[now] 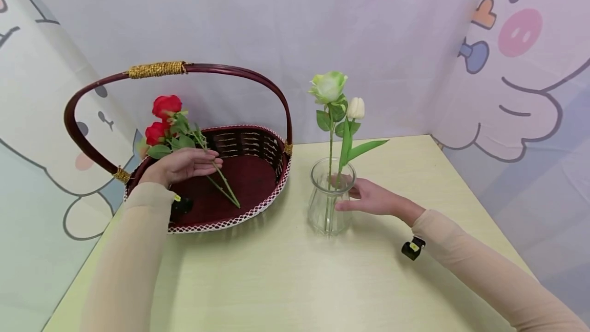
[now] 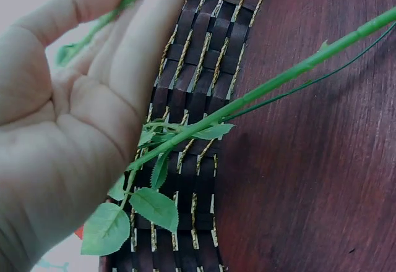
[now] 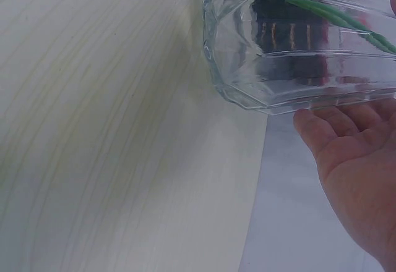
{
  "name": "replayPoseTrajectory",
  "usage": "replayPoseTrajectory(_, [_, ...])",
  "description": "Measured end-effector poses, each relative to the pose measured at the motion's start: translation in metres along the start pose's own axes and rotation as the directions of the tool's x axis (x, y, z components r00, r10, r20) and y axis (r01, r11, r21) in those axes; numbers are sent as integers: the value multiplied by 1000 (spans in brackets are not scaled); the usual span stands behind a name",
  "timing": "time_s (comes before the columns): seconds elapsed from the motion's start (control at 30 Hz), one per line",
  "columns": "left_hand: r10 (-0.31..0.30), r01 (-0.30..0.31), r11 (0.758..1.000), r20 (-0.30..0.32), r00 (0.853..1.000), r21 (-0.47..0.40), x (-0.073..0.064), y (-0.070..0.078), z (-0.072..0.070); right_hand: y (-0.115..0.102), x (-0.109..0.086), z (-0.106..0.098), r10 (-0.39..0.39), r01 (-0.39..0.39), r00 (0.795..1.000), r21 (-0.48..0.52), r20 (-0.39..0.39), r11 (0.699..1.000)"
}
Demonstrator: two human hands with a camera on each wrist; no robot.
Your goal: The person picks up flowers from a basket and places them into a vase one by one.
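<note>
Over the left side of the dark red basket (image 1: 249, 170), my left hand (image 1: 184, 163) pinches a green rose stem (image 2: 102, 21) between thumb and fingers. Two red roses (image 1: 167, 106) show above this hand, with leaves around them. A second stem (image 2: 272, 83) slants across the basket floor behind the hand. My right hand (image 1: 369, 198) holds the clear glass vase (image 1: 318, 209) from its right side, thumb in front and fingers behind. In the vase stand a pale green-white rose (image 1: 328, 87) and a white tulip (image 1: 356, 108) with long green leaves.
An arched handle (image 1: 230, 70) with gold wrapping rises over the basket. Basket and vase stand side by side on the pale wooden table (image 1: 258, 281). A white cloth backdrop (image 1: 295, 24) hangs behind, with cartoon figures on both sides.
</note>
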State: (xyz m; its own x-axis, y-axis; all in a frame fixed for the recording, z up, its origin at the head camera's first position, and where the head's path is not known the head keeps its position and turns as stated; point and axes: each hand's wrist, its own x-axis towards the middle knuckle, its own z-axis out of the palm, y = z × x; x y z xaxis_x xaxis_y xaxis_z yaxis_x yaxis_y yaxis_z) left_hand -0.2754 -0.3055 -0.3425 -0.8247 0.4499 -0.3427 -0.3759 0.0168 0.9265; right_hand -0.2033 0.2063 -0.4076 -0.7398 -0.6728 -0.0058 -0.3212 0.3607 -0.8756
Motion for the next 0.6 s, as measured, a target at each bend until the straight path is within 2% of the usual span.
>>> replayPoseTrajectory(0.17, [12,-12,1000,22,1000,-3,1,-1,1,-2,0,0,3,-3,1000,1,-2,1000])
replayPoseTrajectory(0.43, [7,-9,996,19,1000,85,8,0,7,1,0,0,3,-3,1000,3,2,1000])
replayPoseTrajectory(0.6, [30,-33,996,38,999,77,14,1,12,0,1,0,5,-5,1000,5,6,1000])
